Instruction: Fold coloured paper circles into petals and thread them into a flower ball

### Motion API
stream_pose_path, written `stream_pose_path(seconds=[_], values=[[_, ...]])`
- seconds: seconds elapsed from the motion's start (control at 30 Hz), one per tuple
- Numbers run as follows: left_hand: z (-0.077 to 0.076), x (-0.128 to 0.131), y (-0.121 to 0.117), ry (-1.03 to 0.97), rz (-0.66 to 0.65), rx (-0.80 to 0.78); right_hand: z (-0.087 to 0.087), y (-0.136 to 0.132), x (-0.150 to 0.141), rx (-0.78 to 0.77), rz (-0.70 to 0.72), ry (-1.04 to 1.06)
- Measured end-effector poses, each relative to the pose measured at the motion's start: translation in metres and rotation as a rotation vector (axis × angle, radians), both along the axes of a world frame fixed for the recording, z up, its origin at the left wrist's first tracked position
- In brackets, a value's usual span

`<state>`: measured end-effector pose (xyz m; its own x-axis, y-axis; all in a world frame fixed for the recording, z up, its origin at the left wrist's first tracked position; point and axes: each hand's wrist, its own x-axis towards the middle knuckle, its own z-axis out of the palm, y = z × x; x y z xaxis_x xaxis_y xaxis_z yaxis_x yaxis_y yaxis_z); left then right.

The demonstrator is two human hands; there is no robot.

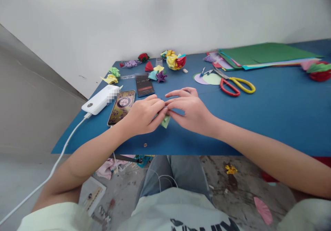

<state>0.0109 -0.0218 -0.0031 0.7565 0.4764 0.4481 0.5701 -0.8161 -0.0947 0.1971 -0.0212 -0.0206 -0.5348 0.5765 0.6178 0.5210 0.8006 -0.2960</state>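
Note:
My left hand (148, 115) is closed in a pinch on a small piece of light green paper (166, 121), just above the blue table. My right hand (190, 109) meets it from the other side, thumb and index fingertip pressed together at the paper's upper edge, its other fingers bent above. Most of the paper is hidden behind the fingers. A thin pale thread (210, 91) runs from near my right fingers toward the scissors (234, 83), which have one red and one yellow handle. Beside my left hand lies a phone (123, 104) showing a picture.
A second phone (144, 85) and a white power bank (99, 99) with a cable lie at left. Crumpled paper flowers (176, 62) stand along the back. Paper circles (212, 79) and a compass (206, 72) lie near the scissors, before stacked coloured sheets (269, 54).

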Motion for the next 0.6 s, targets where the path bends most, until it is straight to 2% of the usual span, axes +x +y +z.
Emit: stream_pose_path(seconds=[0.37,0.6], values=[[-0.0042,0.0010,0.0009,0.027,0.004,0.109,0.0008,0.0026,0.0009,-0.044,-0.017,-0.026],[-0.0004,0.0032,-0.0040,0.021,0.003,0.177,-0.0023,0.0069,-0.0002,-0.054,-0.024,0.057]])
